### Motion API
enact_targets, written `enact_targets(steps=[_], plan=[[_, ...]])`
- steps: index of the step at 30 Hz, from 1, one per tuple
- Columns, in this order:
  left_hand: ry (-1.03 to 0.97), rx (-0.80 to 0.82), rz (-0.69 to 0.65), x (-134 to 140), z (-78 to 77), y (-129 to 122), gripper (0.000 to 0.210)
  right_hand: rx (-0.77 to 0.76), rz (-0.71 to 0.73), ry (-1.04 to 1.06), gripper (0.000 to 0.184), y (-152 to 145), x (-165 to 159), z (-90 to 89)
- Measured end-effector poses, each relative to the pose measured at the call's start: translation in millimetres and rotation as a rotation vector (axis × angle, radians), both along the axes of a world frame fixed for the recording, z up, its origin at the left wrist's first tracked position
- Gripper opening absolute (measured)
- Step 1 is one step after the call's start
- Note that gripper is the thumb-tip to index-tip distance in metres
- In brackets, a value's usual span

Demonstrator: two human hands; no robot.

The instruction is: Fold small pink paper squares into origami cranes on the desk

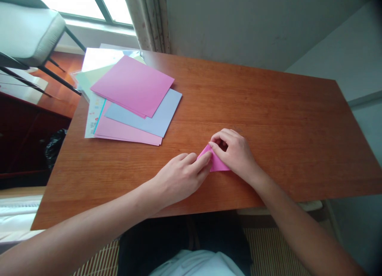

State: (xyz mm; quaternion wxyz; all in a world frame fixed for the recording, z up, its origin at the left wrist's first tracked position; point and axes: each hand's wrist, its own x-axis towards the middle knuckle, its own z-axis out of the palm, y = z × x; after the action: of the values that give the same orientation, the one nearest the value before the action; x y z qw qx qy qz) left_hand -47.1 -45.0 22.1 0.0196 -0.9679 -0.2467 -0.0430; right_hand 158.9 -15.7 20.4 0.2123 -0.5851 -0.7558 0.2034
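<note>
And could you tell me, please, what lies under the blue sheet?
Pale pink sheets stick out beneath the blue sheet; anything fully covered by it cannot be seen.

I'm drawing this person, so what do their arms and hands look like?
The left hand and right hand are ordinary human hands with no gloves. Both the left arm and right arm are bare as far as they show, with no sleeves or watch. The person wears a pale top.
</note>
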Motion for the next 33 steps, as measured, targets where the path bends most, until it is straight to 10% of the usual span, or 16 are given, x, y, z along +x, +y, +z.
enact_targets(steps=[33], plan=[[0.022, 0.006, 0.003, -0.7, 0.0, -0.1, 0.036, 0.006, -0.008, -0.019, 0.012, -1.5, -1.4, -3.8]])
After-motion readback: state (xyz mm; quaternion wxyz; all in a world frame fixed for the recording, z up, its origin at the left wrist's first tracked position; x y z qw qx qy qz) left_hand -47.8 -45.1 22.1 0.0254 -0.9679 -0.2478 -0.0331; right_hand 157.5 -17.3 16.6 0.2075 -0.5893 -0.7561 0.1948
